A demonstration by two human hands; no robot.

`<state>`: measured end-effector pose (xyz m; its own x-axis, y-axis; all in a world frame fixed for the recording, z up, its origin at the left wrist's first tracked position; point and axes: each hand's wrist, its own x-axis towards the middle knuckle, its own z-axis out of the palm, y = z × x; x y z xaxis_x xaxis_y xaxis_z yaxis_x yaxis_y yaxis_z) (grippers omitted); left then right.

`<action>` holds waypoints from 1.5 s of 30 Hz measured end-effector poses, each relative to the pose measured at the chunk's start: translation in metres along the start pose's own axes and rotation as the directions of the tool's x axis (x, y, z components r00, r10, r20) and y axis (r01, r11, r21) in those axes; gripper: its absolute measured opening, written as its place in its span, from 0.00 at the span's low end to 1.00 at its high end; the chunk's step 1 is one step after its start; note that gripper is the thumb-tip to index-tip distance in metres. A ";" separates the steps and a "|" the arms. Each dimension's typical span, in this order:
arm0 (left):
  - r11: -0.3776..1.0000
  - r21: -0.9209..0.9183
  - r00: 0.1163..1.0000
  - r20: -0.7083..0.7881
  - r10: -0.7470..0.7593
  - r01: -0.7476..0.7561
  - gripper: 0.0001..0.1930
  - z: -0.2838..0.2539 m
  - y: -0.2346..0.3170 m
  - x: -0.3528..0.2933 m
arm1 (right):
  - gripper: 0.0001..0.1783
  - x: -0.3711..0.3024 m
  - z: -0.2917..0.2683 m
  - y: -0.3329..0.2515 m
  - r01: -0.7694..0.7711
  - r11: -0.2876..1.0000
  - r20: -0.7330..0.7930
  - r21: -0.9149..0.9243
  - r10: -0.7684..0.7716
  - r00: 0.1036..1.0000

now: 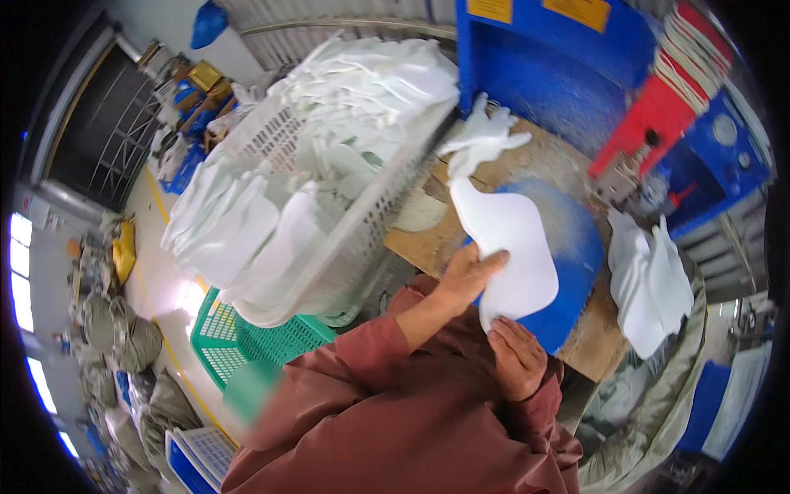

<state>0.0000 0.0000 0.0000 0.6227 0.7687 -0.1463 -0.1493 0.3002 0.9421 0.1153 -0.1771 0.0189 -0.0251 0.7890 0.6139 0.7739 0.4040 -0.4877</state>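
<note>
We grip the white sheet [506, 247] with 2 hands: left hand [467, 276] and right hand [517, 356] closed on its edges; it looks light, floppy.

Both forearms, in reddish sleeves, reach forward; left hand [467, 276] pinches with thumb extended, right hand [517, 356] curls its fingers downward

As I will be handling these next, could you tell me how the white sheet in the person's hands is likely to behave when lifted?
The white sheet probably flexes: its far end curls upward. It seems light, since the left hand and right hand hold it only by the edges. Its smooth surface may be slippery.
</note>
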 end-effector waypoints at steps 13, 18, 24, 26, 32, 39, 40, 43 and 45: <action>0.316 0.833 0.810 0.238 0.536 -0.454 0.09 -0.033 0.135 -0.105 | 0.15 0.025 -0.071 0.031 -0.276 0.921 -0.252 0.273 0.346 0.904; 0.138 0.878 0.722 0.276 0.634 -0.457 0.13 -0.029 0.174 -0.129 | 0.14 0.045 -0.076 0.030 -0.356 0.903 -0.271 0.239 0.414 0.869; -0.124 0.764 0.500 0.526 0.688 -0.633 0.21 -0.025 0.167 -0.129 | 0.14 0.047 -0.075 0.020 -0.245 0.909 -0.137 0.338 0.305 0.942; -0.185 0.822 0.614 0.533 0.582 -0.539 0.24 -0.034 0.164 -0.124 | 0.13 0.050 -0.075 0.017 -0.141 0.900 -0.105 0.413 0.201 0.974; 0.344 0.820 0.890 0.427 0.161 -0.457 0.25 -0.086 0.172 -0.148 | 0.11 0.059 -0.070 0.021 -0.231 0.859 -0.124 0.458 0.318 0.940; 0.775 0.585 0.963 0.248 0.109 -0.238 0.25 -0.107 0.180 -0.184 | 0.12 0.077 -0.042 0.033 -0.301 0.753 -0.192 0.586 0.489 0.851; 0.798 0.572 0.975 0.205 0.085 -0.190 0.25 -0.108 0.181 -0.188 | 0.12 0.080 -0.039 0.032 -0.287 0.725 -0.185 0.626 0.495 0.849; 0.823 0.552 0.991 0.083 0.107 -0.135 0.25 -0.108 0.178 -0.197 | 0.13 0.089 -0.031 0.026 -0.245 0.747 -0.165 0.618 0.429 0.888; 0.814 0.560 0.980 -0.019 0.198 -0.153 0.24 -0.111 0.174 -0.197 | 0.14 0.094 -0.026 0.020 -0.283 0.734 -0.151 0.618 0.464 0.873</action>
<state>-0.2335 -0.0367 0.1590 0.5659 0.8236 0.0371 0.2128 -0.1894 0.9586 0.1447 -0.1068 0.0837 0.4323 0.8065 0.4034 0.1840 0.3591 -0.9150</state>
